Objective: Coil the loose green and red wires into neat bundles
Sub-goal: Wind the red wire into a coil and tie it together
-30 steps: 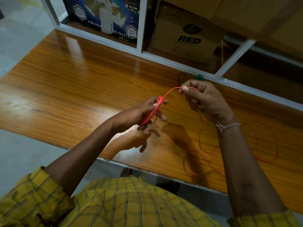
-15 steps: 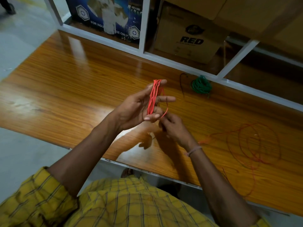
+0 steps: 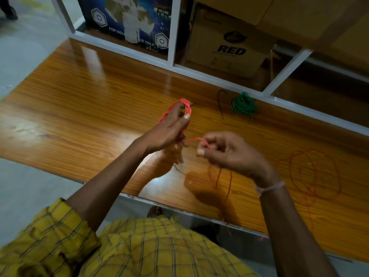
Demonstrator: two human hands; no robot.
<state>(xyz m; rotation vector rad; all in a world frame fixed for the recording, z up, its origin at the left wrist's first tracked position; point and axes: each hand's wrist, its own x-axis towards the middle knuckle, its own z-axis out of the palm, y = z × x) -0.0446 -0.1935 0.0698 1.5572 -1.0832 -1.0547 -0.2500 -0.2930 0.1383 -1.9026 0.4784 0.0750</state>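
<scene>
My left hand (image 3: 169, 128) is held up over the wooden table (image 3: 89, 100), with several loops of red wire (image 3: 184, 105) wound around its fingers. A strand of the same red wire runs from that coil to my right hand (image 3: 225, 152), which pinches it between thumb and fingers just to the right. The loose rest of the red wire (image 3: 311, 172) lies in wide loops on the table at the right and trails over the front edge. A green wire bundle (image 3: 244, 103) lies coiled near the table's back edge.
A short dark wire piece (image 3: 220, 102) lies left of the green bundle. Behind the table a white shelf frame (image 3: 171, 31) holds a blue box (image 3: 127, 23) and a cardboard box marked RED (image 3: 229, 43). Grey floor shows at the left.
My right hand has swung from under the left hand out to the right, carrying the strand. My left hand turned its back to the camera, still with the red coil on its fingers.
</scene>
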